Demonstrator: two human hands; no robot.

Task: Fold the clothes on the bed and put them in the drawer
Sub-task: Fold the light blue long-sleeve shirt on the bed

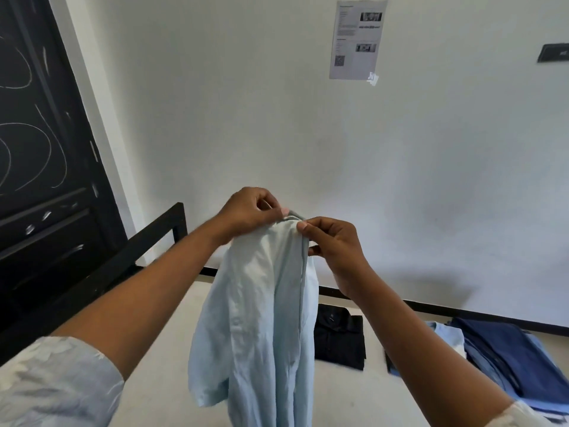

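Both the left hand point(249, 211) and right hand point(331, 241) are pinching the pale blue shirt point(261, 318) at its collar; below these 2 pinches it is hanging bunched, risking a crooked fold.

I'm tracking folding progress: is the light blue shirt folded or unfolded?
Unfolded: the light blue shirt hangs loose above the bed, pinched at its collar by the left hand and right hand.

Pale blue shirt point(258, 318), black folded shirt point(338, 340), navy stack point(511, 359) (plain, unpatterned).
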